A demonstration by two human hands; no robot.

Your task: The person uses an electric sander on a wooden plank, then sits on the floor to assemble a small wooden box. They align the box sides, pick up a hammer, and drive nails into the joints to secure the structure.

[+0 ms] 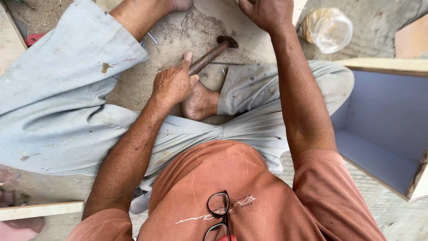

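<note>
Rusty hammer (213, 54) gripped in left hand (173, 83); right hand (266, 12) well apart, clasping a pale board edge (298, 9).

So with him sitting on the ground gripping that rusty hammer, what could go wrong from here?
1. The left hand holds the rusty metal hammer right above a bare foot; a slipped grip or glancing swing could hit the toes.
2. Loose thin metal nails lie on the dusty concrete floor beside the bare legs and might prick the skin.
3. The black-rimmed glasses hang from the orange shirt collar, so the eyes may be unprotected from flying bits.
</note>
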